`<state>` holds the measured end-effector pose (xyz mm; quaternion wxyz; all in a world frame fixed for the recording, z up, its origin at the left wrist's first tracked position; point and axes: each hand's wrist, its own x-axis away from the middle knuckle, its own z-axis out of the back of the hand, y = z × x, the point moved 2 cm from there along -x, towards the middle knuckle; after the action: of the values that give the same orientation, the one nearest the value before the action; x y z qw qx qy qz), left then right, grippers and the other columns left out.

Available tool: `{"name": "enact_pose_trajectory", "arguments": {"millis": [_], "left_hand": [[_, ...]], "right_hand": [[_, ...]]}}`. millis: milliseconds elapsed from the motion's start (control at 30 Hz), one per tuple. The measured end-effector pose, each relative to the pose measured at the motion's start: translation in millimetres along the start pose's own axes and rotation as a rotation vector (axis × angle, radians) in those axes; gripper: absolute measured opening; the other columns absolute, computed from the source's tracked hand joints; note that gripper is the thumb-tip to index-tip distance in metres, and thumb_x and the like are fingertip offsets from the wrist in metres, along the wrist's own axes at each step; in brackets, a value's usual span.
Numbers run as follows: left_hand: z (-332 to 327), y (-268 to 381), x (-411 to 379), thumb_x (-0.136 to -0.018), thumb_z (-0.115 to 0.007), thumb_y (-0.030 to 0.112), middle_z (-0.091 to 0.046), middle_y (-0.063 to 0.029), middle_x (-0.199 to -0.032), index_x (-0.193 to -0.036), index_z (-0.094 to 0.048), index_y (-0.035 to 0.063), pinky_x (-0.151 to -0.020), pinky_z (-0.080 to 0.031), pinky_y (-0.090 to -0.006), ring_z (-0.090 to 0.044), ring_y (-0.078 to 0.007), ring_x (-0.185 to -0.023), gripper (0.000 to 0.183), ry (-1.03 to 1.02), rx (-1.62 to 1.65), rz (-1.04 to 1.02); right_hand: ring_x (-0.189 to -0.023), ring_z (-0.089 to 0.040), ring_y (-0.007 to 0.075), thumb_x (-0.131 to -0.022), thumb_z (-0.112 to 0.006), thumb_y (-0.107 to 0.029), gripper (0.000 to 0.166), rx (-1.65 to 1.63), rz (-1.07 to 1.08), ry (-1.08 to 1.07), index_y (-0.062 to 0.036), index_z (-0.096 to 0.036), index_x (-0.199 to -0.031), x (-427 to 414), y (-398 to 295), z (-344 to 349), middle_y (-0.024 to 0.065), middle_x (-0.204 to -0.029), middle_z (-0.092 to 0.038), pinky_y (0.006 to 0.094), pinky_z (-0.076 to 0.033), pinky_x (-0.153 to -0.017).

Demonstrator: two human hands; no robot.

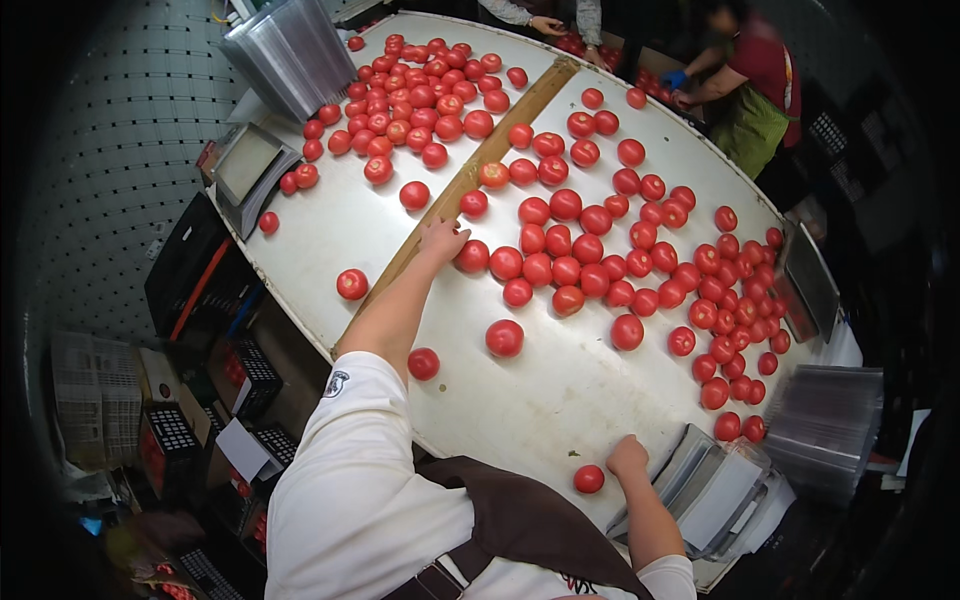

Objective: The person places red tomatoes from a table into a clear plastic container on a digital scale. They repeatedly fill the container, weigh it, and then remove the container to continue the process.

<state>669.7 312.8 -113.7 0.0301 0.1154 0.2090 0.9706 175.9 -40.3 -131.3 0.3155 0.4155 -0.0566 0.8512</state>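
Observation:
My left hand (445, 238) reaches far across the white table (450, 420), over a wooden strip (405, 255). Its fingers look slightly bent and apart, with nothing visible in them. A red tomato (472, 256) lies right beside the wrist side of that hand, and another tomato (473, 203) sits just beyond the fingertips. Close to my body, my right hand (628, 454) is curled into a fist low over the table. A single tomato (589, 479) lies to its left, apart from it. No object shows in the fist, though its inner side is hidden.
Many loose tomatoes (420, 96) lie on both sides of the strip. Scales (251, 176) and stacks of clear plastic containers (289, 56) stand at the table ends. Black crates (251, 375) are below at left. Co-workers' hands (679, 86) work beyond the far edge.

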Motion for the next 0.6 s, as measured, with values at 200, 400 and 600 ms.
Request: {"name": "enact_pose_trajectory", "arguments": {"millis": [200,400,600], "left_hand": [[-33,16,58,-0.087,-0.063,0.042,-0.063,-0.0148,-0.111,-0.119,-0.068,0.0122,-0.096,-0.045,-0.0485,-0.054,-0.0395,-0.107,0.043,-0.167,0.015,-0.259],[-55,69,153,-0.087,-0.064,0.025,-0.066,-0.0202,-0.098,-0.115,-0.057,-0.0022,-0.078,-0.053,-0.0462,-0.063,-0.0402,-0.082,0.04,-0.373,0.224,-0.218],[-23,160,25,-0.089,-0.063,0.027,-0.061,-0.0183,-0.106,-0.112,-0.064,0.0079,-0.087,-0.05,-0.0474,-0.06,-0.0381,-0.098,0.03,0.115,0.171,-0.536]], "right_hand": [[-0.102,-0.07,0.0347,-0.08,-0.068,-0.017,0.045,-0.007,-0.041,-0.039,0.0056,-0.053,-0.116,-1,1,-2,0.0237,-0.108,-0.068,0.0413,-0.057,-0.085],[-0.1,-0.07,0.0345,-0.08,-0.067,-0.016,0.043,-0.014,-0.058,-0.041,0.0062,-0.053,-0.114,-4,3,-5,0.024,-0.106,-0.068,0.0406,-0.056,-0.085],[-0.102,-0.069,0.035,-0.08,-0.068,-0.017,0.045,-0.052,-0.082,-0.093,0.0053,-0.053,-0.116,1,1,4,0.0238,-0.109,-0.067,0.0416,-0.056,-0.086]]}}
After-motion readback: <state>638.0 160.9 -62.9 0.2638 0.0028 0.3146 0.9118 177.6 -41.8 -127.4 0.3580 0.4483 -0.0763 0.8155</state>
